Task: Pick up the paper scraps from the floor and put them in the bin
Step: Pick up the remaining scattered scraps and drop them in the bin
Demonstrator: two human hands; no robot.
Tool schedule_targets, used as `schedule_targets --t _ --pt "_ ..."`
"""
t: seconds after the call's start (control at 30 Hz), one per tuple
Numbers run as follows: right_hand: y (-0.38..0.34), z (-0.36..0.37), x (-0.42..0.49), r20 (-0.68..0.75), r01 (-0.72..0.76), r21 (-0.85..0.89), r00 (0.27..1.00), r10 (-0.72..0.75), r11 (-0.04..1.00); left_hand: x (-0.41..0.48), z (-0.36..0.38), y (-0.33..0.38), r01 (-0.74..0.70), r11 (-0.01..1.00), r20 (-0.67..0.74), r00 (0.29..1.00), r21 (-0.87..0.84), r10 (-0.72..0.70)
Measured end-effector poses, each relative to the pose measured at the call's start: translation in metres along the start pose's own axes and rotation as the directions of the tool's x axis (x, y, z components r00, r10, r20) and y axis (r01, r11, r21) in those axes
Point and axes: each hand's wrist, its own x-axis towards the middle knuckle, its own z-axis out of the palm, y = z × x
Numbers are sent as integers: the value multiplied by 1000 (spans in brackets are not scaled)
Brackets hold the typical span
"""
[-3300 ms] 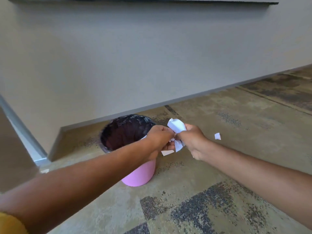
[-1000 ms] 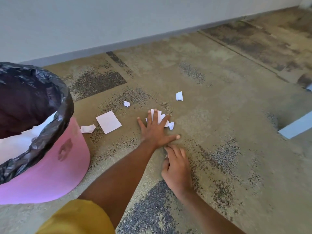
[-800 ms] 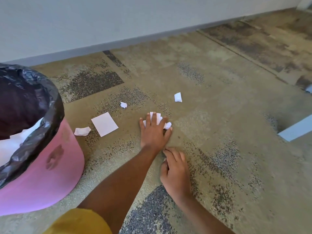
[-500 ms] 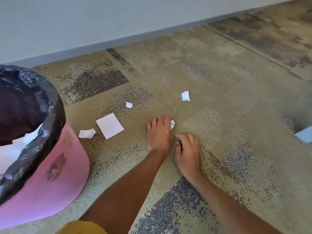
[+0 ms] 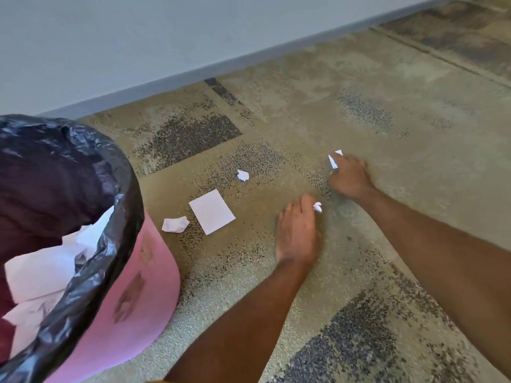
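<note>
My left hand lies fingers-down on the carpet, closed over white paper scraps; a crumpled bit pokes out at its fingertips. My right hand reaches further out and pinches a small white scrap on the floor. Loose on the carpet lie a flat square sheet, a crumpled scrap beside it and a tiny scrap beyond. The pink bin with a black liner stands at the left, with white paper inside.
A grey wall with a baseboard runs along the far side. The patterned carpet stretches to the right and toward me.
My right hand has moved from beside the left hand forward to the far scrap and closed on it. The left hand has gathered its scraps under curled fingers.
</note>
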Motion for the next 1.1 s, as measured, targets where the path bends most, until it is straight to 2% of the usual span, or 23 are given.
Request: schedule_targets --t 0.13,0.3,0.4,0.6,0.67,0.73,0.8,0.83,0.87,0.93,1.0,1.07,1.1 --pt "1 4 -7 -52 43 -25 998 -44 999 -1 -1 1 -18 1000 -24 1000 -24 18" --pt "2 0 -63 -94 224 -65 969 -230 972 -5 -7 7 6 998 -42 999 -64 -9" --pt "8 2 -99 -53 278 -80 958 -282 957 -6 -13 11 78 988 -40 996 -132 -84" --pt "-4 -10 -175 24 260 -194 965 -260 946 -34 -28 18 243 952 10 969 -186 -246" --pt "-8 -13 -199 50 255 -153 967 -250 955 -50 -28 21 291 937 41 957 -194 -288" --pt "-12 -14 -224 61 168 -47 984 -165 985 -68 -34 25 349 891 88 937 -292 -338" --pt "-18 -17 -247 71 -27 203 997 13 979 -85 -48 31 452 749 175 889 -485 -423" --pt "-23 -21 -258 133 -169 380 983 127 910 -92 -56 34 519 641 228 846 -566 -483" --pt "-31 -27 -270 220 -292 548 954 202 784 -98 -66 39 584 533 286 792 -612 -540" --pt "-51 -45 -294 340 -418 755 908 243 505 -111 -83 47 668 378 399 711 -642 -579" --pt "-73 -69 -318 383 -432 844 900 206 318 -120 -100 53 699 244 498 671 -673 -549" --pt "-93 -94 -336 371 -401 883 914 163 243 -123 -118 58 693 100 570 659 -714 -490" --pt "-102 -105 -342 348 -376 899 925 154 225 -122 -126 61 684 87 572 667 -725 -478"
